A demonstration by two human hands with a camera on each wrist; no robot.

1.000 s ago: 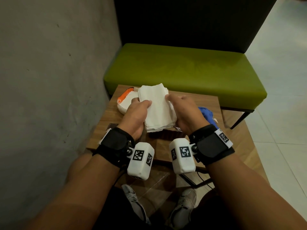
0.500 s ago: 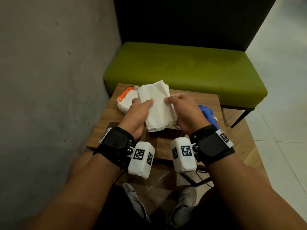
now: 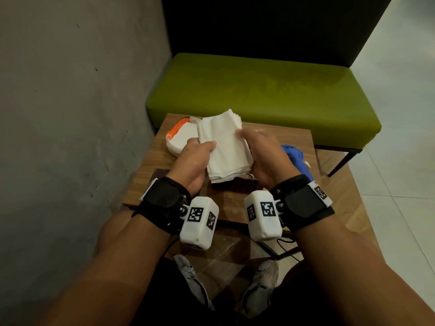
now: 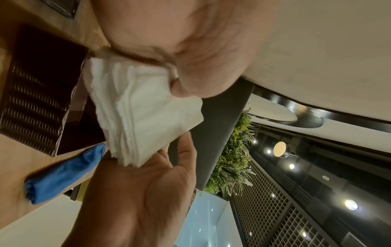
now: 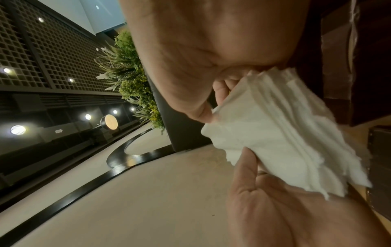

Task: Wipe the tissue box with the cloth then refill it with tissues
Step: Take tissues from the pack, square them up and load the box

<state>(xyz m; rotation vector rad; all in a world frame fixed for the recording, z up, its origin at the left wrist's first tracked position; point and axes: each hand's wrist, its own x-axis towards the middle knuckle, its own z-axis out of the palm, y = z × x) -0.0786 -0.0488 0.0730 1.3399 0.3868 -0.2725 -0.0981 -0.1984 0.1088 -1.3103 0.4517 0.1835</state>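
A stack of white tissues (image 3: 223,147) is held above the dark brown tissue box (image 3: 237,185), which lies on the wooden table (image 3: 282,137) and is mostly hidden under the stack. My left hand (image 3: 200,151) grips the stack's left edge, thumb on top. My right hand (image 3: 256,147) pinches its right edge. The left wrist view shows the tissues (image 4: 143,113) over the box's slatted side (image 4: 36,93). In the right wrist view my thumb and fingers clamp the tissues (image 5: 285,133). The blue cloth (image 3: 297,161) lies bunched on the table to the right.
A white and orange tissue pack (image 3: 181,137) sits at the table's far left corner. A dark flat piece (image 3: 162,171) lies by my left wrist. A green bench (image 3: 259,95) stands behind the table, and a grey wall (image 3: 70,114) is on the left.
Both hands have lifted the tissue stack slightly and tipped its far end up. The right thumb has slid further onto the top sheet. The box, cloth and pack have not moved.
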